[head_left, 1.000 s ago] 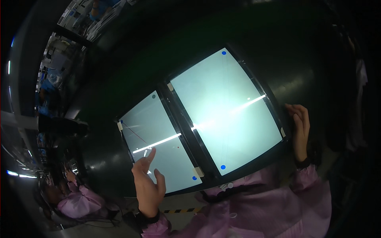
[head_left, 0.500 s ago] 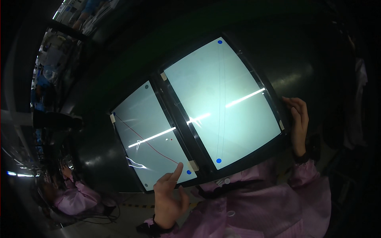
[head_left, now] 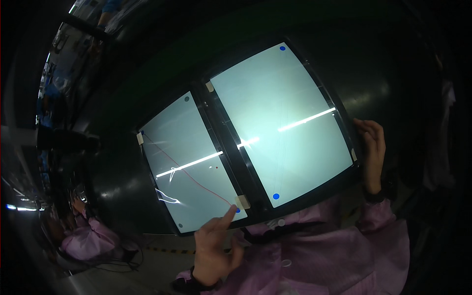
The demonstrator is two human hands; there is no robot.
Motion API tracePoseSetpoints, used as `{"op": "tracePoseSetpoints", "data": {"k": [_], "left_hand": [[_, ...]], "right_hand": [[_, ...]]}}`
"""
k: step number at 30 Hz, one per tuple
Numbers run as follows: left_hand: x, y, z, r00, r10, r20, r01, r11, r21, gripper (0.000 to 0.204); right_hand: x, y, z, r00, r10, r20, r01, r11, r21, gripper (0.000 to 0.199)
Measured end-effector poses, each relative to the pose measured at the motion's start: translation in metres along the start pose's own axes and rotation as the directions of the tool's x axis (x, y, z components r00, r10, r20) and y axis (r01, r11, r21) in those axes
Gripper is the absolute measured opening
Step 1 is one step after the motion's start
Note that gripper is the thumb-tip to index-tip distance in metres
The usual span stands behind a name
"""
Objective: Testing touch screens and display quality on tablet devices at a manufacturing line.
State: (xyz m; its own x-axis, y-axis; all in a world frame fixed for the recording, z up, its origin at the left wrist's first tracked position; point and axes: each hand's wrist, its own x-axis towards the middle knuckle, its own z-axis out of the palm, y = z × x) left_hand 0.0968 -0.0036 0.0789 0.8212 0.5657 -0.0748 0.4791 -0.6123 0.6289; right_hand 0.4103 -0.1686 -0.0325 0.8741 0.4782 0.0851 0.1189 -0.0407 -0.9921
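Two lit screens lie side by side in black frames: a smaller, dimmer left screen (head_left: 172,142) and a larger, brighter right screen (head_left: 275,98). A thin red line (head_left: 189,176) crosses the left screen from its upper left corner to my left index fingertip. My left hand (head_left: 214,246) has that finger stretched out onto the glass beside a blue dot (head_left: 238,210) at the lower right corner, and holds nothing. Its other fingers are partly bent. My right hand (head_left: 373,152) rests at the outer right edge of the right frame, fingers extended and slightly bent, holding nothing visible.
Beige tape (head_left: 242,202) sits at the left screen's corner near my finger. The right screen bears blue dots (head_left: 276,196) at two corners. A dark work surface (head_left: 364,83) surrounds the frames. Another person's pink sleeve (head_left: 93,241) shows at lower left.
My left index fingertip has slid right, close to the blue dot, and the red line now reaches further with it. My right hand stays at the frame's edge. The whole view has shifted slightly.
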Motion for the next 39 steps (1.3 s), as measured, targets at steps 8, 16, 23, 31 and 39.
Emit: {"op": "tracePoseSetpoints", "data": {"k": [8,16,23,31,39], "left_hand": [[0.111,-0.059,-0.078,0.914,0.305,-0.269,-0.233,0.935,0.269,0.043],[0.163,-0.083,-0.063,0.913,0.349,-0.212,-0.281,0.914,0.293,0.038],[0.168,-0.076,-0.063,0.938,0.313,-0.148,-0.24,0.896,0.373,0.038],[0.131,-0.077,-0.069,0.944,0.322,-0.073,-0.274,0.887,0.373,0.042],[0.056,-0.084,-0.062,0.986,0.154,-0.066,-0.129,0.949,0.287,0.055]], "right_hand": [[0.078,-0.092,0.064,0.82,-0.348,0.454,0.45,0.883,-0.135,0.028],[0.114,-0.088,0.099,0.738,-0.301,0.604,0.631,0.624,-0.46,0.034],[0.12,-0.096,0.107,0.727,-0.252,0.639,0.64,0.587,-0.496,0.035],[0.08,-0.108,0.101,0.724,-0.191,0.663,0.609,0.629,-0.484,0.033],[0.023,-0.106,0.083,0.519,-0.307,0.798,0.801,0.5,-0.329,0.036]]}}
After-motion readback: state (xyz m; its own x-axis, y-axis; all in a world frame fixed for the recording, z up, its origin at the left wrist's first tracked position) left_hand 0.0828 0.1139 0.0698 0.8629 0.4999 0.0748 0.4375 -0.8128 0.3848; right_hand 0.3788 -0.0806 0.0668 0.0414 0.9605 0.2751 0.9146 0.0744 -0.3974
